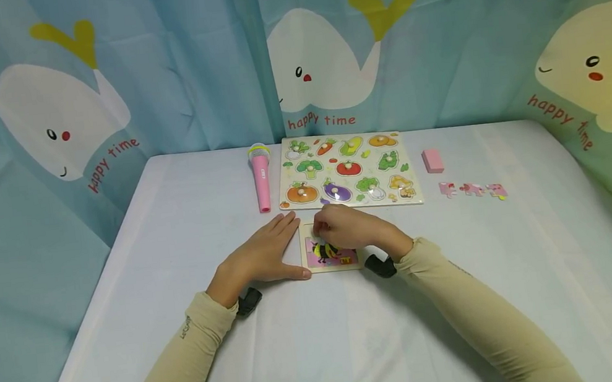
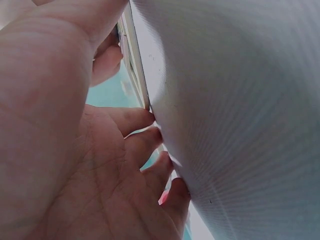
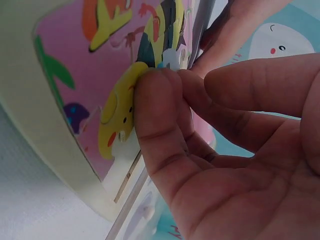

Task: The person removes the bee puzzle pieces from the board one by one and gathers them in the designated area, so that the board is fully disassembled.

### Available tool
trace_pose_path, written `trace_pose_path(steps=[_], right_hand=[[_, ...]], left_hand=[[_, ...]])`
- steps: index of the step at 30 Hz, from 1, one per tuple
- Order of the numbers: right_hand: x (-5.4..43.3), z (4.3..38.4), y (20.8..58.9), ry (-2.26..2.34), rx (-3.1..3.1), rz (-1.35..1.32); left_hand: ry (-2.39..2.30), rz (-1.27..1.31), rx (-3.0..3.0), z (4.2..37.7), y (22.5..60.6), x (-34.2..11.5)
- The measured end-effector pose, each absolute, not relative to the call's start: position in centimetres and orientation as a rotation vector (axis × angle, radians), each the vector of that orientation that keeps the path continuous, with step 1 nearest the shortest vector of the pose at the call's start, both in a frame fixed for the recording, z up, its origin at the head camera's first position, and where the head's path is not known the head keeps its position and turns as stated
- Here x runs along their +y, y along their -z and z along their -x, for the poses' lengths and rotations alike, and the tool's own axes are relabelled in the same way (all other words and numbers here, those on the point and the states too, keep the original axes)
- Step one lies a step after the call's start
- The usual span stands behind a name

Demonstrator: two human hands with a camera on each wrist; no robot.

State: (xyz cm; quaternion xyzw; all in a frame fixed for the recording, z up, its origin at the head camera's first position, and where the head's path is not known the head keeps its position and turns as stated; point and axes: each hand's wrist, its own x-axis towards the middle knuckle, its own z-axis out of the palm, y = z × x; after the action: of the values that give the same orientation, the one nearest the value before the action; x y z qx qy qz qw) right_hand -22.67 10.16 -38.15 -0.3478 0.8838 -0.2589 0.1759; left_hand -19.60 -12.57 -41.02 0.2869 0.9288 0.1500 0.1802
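Observation:
A small wooden jigsaw puzzle (image 1: 333,261) with a bee on a pink picture lies between the two hands. My left hand (image 1: 264,251) rests on the table at its left, fingers spread, the thumb touching the frame's lower left corner. In the left wrist view, the fingertips (image 2: 142,120) lie against the white cloth beside the frame edge. Bent over the puzzle, my right hand (image 1: 345,224) touches the picture with its fingertips (image 3: 155,95), by the bee's yellow head (image 3: 117,117). Its thumb stands off the surface. I see no loose piece in it, though its fingers hide part of the picture.
Three loose pink puzzle pieces (image 1: 472,190) lie in a row at the right, below a pink block (image 1: 433,161). A vegetable peg board (image 1: 371,175) lies behind the puzzle, with a pink toy microphone (image 1: 262,180) to its left. Whale-print curtains (image 1: 197,59) surround the table.

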Motion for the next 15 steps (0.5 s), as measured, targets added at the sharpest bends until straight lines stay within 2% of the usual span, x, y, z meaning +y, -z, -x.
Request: trace_pose_path(steps=[15], right_hand=[[9.83, 23.00, 38.49, 0.745, 2.508, 0.870]], left_hand=[[-0.436, -0.796, 2.617, 19.66, 41.01, -12.73]])
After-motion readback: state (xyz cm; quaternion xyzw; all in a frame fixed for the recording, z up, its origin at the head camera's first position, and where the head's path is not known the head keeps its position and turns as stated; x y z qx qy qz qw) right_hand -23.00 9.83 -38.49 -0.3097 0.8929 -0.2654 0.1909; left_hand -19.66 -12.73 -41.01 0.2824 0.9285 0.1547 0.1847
